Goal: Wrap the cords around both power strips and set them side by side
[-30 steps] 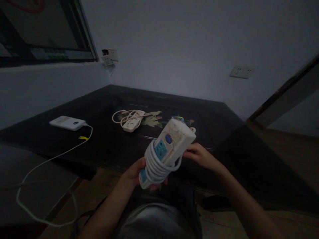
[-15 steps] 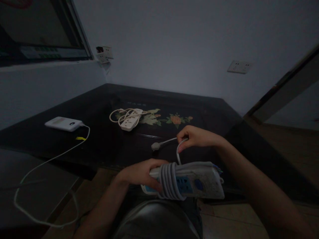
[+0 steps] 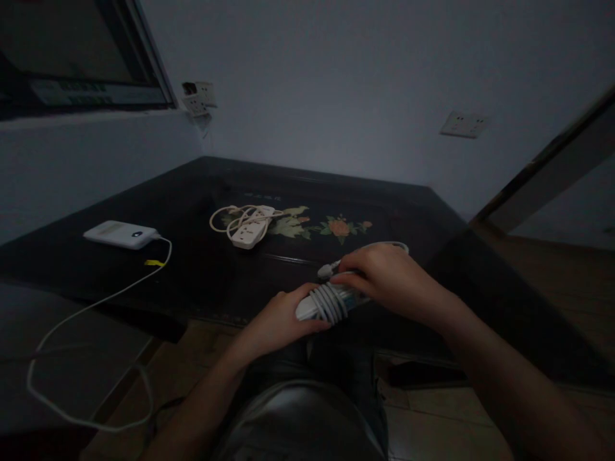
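A white power strip with a grey cord wound several times around it is tilted above the table's near edge. My left hand grips its left end, fingers and thumb on either side. Over the right part of the strip lies my right hand, its fingers closed on the cord just behind the plug. A loop of cord shows beyond the knuckles. The right hand hides much of the strip's right end, so I cannot tell how firmly it also touches the strip.
On the black table lies a second white power strip with its cord looped over it. Farther left is a white power bank, its cable hanging over the edge. Wall sockets are behind.
The power strip has tilted and moved up, away from my body. My right hand has come down over its right end, and the plug now sits close against the wound cord.
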`<state>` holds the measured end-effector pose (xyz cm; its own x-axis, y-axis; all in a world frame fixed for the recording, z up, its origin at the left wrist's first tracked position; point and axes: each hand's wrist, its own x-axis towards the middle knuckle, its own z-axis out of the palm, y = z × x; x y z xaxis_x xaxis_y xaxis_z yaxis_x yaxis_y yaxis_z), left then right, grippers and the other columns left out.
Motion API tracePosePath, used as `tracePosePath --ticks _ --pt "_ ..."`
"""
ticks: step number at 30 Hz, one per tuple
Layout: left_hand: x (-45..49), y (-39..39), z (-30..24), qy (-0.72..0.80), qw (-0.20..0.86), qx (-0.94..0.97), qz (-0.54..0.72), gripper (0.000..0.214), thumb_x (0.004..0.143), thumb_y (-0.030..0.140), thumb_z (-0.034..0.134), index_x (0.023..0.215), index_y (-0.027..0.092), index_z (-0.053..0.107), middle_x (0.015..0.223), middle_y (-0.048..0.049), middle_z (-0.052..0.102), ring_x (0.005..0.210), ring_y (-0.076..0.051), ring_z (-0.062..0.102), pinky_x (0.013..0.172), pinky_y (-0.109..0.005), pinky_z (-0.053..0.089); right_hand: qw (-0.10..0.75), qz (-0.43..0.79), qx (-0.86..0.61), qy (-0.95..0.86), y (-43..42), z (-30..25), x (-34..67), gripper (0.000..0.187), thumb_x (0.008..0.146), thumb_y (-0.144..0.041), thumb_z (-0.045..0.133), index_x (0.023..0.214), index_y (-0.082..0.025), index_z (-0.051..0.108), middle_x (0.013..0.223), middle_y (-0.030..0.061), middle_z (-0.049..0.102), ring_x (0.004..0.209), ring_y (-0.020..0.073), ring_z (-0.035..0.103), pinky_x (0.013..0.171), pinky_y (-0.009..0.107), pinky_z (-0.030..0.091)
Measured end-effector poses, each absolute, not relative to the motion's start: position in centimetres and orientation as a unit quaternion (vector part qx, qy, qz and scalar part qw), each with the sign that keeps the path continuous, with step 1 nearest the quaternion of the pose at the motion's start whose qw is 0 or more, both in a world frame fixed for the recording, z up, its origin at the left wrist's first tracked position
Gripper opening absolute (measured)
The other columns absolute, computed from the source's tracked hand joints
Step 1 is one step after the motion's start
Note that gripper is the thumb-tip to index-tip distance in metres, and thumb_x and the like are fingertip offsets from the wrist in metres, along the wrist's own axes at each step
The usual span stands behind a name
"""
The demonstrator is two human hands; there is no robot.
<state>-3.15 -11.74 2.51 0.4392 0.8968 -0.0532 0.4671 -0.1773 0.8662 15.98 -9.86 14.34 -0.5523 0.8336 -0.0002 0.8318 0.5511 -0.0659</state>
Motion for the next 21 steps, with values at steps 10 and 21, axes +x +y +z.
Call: tracePosePath --ticks 10,21 --pt "-3.8 -11.1 1.8 0.444 0.53 0.593 0.413 0.056 0.072 0.045 0.07 0.118 0.016 0.057 0.115 -0.0084 0.066 0.104 -0.025 0.061 0.088 -0.033 0.049 0.097 0.028 -0.479 -0.872 -12.7 12.8 16.0 0.025 0.094 -0.027 0.047 0.097 -0.019 0.07 0.09 0.0066 0.074 0.081 0.0202 0.069 0.067 0.027 0.045" --pt "-2.6 -12.7 2.0 0.326 0.693 0.395 0.507 0.06 0.065 0.052 0.076 0.105 0.013 0.053 0.076 -0.006 0.069 0.05 -0.014 0.061 0.046 -0.024 0.051 0.273 0.076 -0.411 -0.866 -12.6 9.4 17.2 0.024 0.095 -0.027 0.046 0.089 -0.018 0.068 0.082 0.0024 0.073 0.072 0.0143 0.068 0.061 0.023 0.045"
